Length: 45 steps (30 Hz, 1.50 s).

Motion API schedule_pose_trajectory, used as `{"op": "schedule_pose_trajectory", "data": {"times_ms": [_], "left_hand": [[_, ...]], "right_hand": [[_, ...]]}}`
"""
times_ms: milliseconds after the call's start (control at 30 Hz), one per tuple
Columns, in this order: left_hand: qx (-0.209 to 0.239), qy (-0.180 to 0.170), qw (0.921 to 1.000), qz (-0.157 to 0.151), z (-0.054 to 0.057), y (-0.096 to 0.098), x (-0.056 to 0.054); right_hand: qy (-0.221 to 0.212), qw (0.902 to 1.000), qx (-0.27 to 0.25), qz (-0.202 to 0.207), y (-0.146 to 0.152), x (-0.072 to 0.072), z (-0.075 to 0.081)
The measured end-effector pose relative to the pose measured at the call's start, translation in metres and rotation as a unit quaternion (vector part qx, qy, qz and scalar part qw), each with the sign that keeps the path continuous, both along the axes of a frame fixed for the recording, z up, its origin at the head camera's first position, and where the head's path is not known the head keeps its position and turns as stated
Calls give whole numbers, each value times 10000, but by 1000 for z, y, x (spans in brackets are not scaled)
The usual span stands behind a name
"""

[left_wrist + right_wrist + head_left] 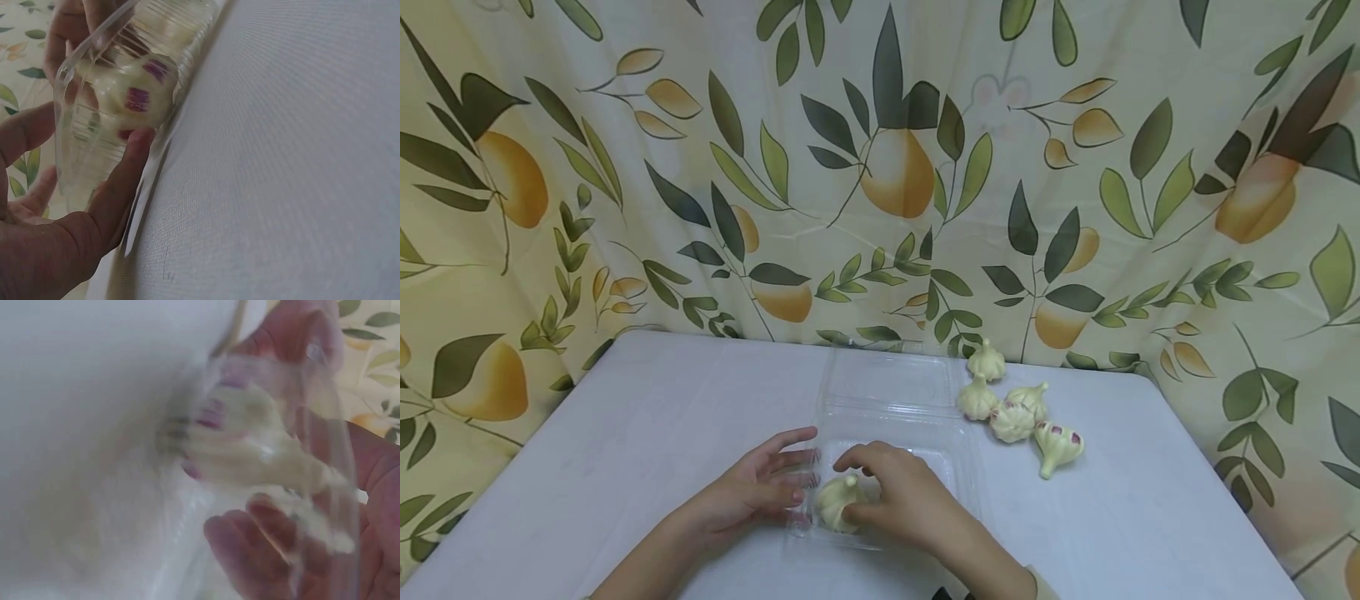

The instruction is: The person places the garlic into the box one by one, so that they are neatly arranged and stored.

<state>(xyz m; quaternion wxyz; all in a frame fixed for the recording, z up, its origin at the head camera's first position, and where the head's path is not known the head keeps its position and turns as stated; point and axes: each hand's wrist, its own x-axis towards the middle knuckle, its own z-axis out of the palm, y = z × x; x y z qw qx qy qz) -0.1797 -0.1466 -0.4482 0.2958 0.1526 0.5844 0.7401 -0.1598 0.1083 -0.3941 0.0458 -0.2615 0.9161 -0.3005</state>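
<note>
A clear plastic clamshell box lies on the table with its lid folded back. Inside at its near left corner sits a garlic bulb, stem up; purple patches mark its side in the left wrist view. My right hand arches over that corner, thumb at the bulb and index finger raised off it. Through the plastic, the fingers of the right hand show loosely spread beside the bulb. My left hand touches the left wall with extended fingers. A pale shape lies deeper in the box.
Several garlic bulbs lie grouped right of the box, one with purple patches lying nearest me. Behind the white-covered table hangs a curtain printed with fruit and leaves. The lid reaches toward the table's back edge.
</note>
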Motion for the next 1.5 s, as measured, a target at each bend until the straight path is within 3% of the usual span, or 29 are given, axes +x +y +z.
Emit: {"op": "schedule_pose_trajectory", "data": {"times_ms": [267,600,1100,1500], "left_hand": [[20,-6,10000,-22,-1,1,0],[4,-27,10000,53,0,2,1],[-26,-20,10000,60,-1,2,1],[62,-40,10000,22,-2,1,0]], "right_hand": [[-37,9995,-221,-200,37,2,19],[620,9938,-41,-925,83,1,36],[1054,9823,647,-1407,139,-2,42],[1184,9762,885,-1587,162,-1,35]]}}
